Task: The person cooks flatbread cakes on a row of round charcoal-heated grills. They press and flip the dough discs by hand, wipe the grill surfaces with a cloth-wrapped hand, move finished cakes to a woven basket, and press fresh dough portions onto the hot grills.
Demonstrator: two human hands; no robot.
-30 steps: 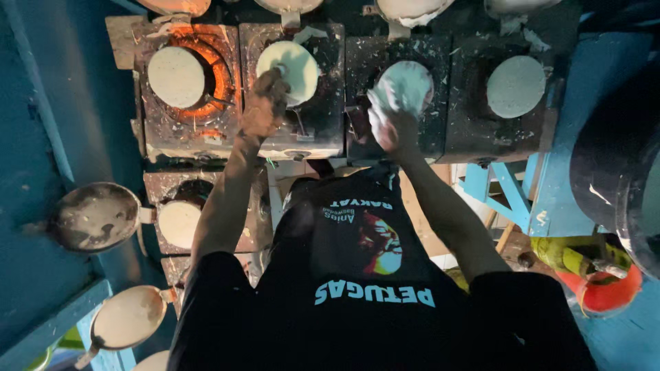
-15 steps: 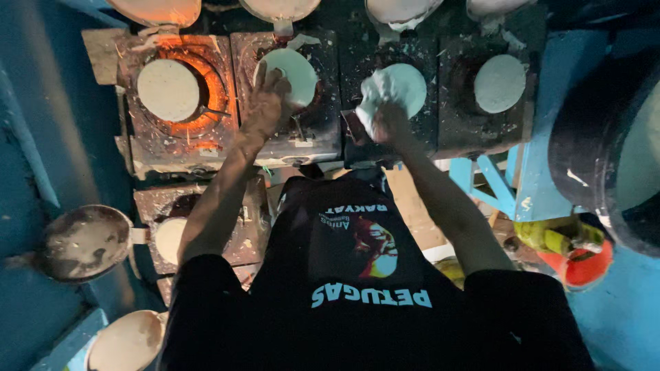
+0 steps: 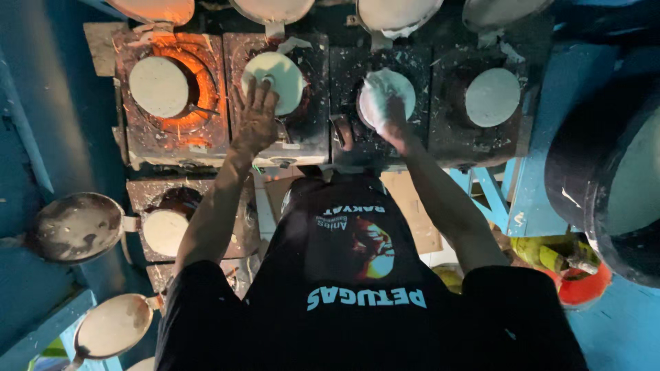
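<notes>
Fingers (image 3: pixel 256 96) splay on one white disc (image 3: pixel 278 72); right hand (image 3: pixel 386 113) clutches white dough (image 3: pixel 378 93).

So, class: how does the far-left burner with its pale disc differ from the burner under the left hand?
The far-left burner glows orange around its pale round disc; the second burner looks dark. The left hand touches the second disc; the first is untouched. Both are square and crusted.

1 head-worn camera looks steeply down over the wearer's chest and both outstretched arms, at arm's length from a row of 4 stoves (image 3: pixel 275 103) that runs across the top of the view.
</notes>
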